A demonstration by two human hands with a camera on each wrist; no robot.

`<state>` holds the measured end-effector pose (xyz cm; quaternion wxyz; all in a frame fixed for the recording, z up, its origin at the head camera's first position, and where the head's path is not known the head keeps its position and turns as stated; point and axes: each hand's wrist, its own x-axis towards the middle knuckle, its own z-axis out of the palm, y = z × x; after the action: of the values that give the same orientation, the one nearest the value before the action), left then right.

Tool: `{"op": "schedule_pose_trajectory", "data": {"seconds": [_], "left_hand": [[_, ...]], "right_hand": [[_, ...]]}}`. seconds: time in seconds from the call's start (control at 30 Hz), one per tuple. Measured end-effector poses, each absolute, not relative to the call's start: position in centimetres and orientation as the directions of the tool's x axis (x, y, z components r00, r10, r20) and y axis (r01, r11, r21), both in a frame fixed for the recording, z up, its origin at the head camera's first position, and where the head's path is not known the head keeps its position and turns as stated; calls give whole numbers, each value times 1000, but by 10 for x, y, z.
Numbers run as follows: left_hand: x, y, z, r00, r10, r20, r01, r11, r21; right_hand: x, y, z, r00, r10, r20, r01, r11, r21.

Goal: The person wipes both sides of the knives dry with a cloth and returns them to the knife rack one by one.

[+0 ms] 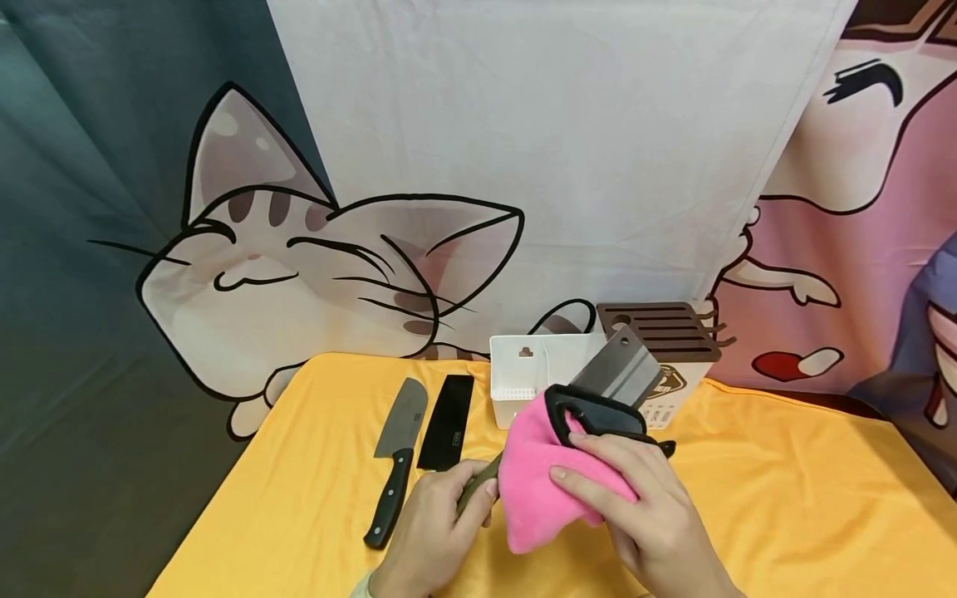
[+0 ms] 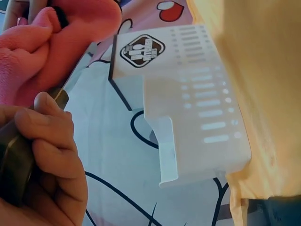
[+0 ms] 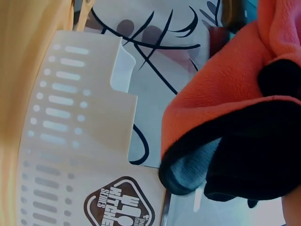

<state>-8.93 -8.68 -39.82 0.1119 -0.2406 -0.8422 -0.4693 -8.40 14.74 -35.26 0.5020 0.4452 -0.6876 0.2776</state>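
My left hand [image 1: 437,515] grips the dark handle [image 2: 16,155] of a cleaver. The steel blade of this cleaver [image 1: 626,370] juts out to the upper right, past a pink cloth [image 1: 534,490] with black trim. That cloth is wrapped over the middle of the blade and hides much of it. With fingers and thumb, my right hand [image 1: 646,502] holds the cloth against the blade. In the right wrist view the cloth [image 3: 211,101] fills the right side, its black edge folded around a grey-blue underside.
A black-handled knife [image 1: 402,423] lies on the yellow tablecloth [image 1: 299,498] at the left, beside a black blade sheath [image 1: 447,423]. Behind my hands stands a white holder [image 1: 516,357] with a brown slotted top [image 1: 658,328] and hooks on its right side. A cartoon-printed curtain [image 1: 561,124] hangs behind the table.
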Motion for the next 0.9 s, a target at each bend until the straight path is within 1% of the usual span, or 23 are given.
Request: {"op": "schedule_pose_trajectory", "data": {"seconds": [0.13,0.27,0.4,0.8,0.9], "left_hand": [[-89,-87,-398,-835,305,458,549,420,723],[-87,-87,-396,-832,316,457,552,384,740],[-87,-87,-395,-832,329,447,549,374,747],[-89,-86,-395,-770,377,515,633,348,692],[-88,-86,-396,-767,391,510,634,338,695]], "right_hand": [[-82,148,-357,-154,-388,909,-893,448,40],[-82,149,-360,-191,-401,896,-896,445,9],[-83,149,-360,-220,-389,895,-892,451,-23],[-83,148,-362,-277,-327,903,-856,512,-77],[-83,149,-364,-290,-313,904,-843,531,-87]]}}
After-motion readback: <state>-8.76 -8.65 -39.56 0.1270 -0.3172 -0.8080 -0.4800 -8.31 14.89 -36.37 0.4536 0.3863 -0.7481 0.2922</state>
